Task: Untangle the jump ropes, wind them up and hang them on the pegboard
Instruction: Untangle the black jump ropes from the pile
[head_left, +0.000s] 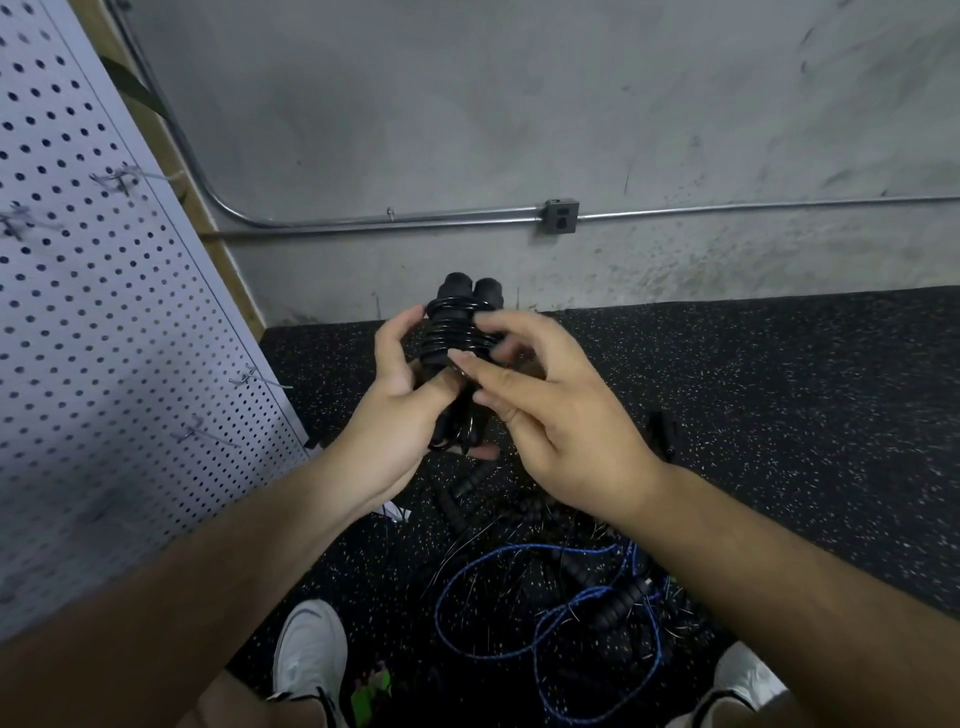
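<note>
Left hand (400, 413) is gripping the wound black rope (451, 338); right hand (556, 415) is pinching its coils. Pegboard (104, 312) is standing close left.

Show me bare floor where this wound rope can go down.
Free: the mat on the right, bordered by the wall and the blue rope; also the strip beside the pegboard. Crowded: below the wound rope, black handles lie between the shoes.

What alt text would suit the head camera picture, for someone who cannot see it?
Two hands hold a black jump rope wound around its paired handles: the left hand grips it, the right hand pinches the coils. More ropes, blue and black, lie tangled on the speckled floor; a pegboard stands left.
</note>
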